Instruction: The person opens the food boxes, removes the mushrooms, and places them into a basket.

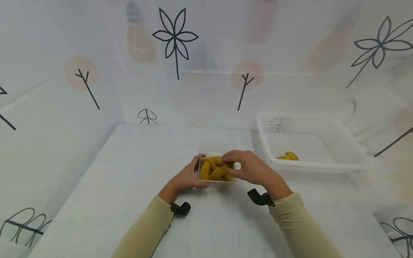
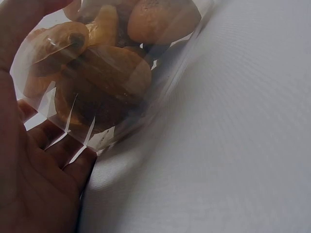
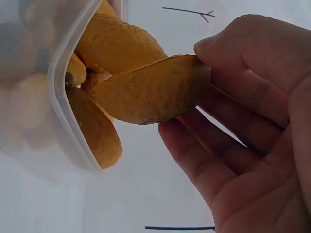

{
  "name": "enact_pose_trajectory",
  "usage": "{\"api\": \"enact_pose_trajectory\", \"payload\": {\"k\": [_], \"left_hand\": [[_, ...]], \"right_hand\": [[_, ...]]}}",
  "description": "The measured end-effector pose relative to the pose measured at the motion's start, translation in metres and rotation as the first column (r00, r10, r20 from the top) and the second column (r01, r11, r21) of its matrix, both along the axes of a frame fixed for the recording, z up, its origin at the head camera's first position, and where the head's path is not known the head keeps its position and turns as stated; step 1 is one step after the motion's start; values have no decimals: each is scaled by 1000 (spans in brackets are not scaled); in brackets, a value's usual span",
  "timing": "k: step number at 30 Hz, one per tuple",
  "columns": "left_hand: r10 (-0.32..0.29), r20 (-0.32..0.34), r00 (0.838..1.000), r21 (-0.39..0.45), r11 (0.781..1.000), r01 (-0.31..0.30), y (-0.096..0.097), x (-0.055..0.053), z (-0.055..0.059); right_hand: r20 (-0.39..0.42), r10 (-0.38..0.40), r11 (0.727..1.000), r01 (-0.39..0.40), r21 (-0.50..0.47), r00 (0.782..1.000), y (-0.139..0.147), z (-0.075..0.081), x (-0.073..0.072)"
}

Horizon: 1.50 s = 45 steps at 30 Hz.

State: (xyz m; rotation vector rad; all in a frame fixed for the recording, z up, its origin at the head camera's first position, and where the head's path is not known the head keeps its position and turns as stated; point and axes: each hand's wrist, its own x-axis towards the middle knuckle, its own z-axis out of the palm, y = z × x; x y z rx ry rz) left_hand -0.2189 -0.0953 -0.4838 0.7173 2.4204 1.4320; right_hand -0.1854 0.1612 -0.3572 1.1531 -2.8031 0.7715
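- Well along, I judge from my remote post: yellow pieces (image 3: 116, 46) fill the box (image 3: 55, 92) between my left hand (image 1: 188, 176) and right hand (image 1: 250, 168).
- My left grips the box; my right pinches one piece (image 3: 150, 92) at its mouth.
- Outstanding: one or two pieces (image 1: 292, 155), I can't tell, in the basket (image 1: 317, 166) right of my right hand.
- Counted: one box, one basket, at least five boxed pieces.

And here we are, a screened-off work booth (image 1: 42, 154)! Flower-printed sheeting (image 1: 206, 93) encloses a white tabletop (image 1: 213, 222); the room beyond is hidden.
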Motion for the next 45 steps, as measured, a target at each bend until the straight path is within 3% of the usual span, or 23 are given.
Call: {"api": "enact_pose_trajectory", "payload": {"k": [23, 35, 45], "left_hand": [[-9, 22, 1000, 3, 1000, 8, -1, 0, -4], [8, 23, 1000, -6, 1000, -8, 1, 1, -4], [14, 16, 1000, -10, 1000, -14, 1, 1, -3]], "right_hand": [[-112, -131, 985, 116, -125, 985, 37, 6, 3], [-196, -217, 965, 180, -189, 956, 59, 7, 0], [-219, -308, 946, 274, -174, 926, 74, 7, -3]]}}
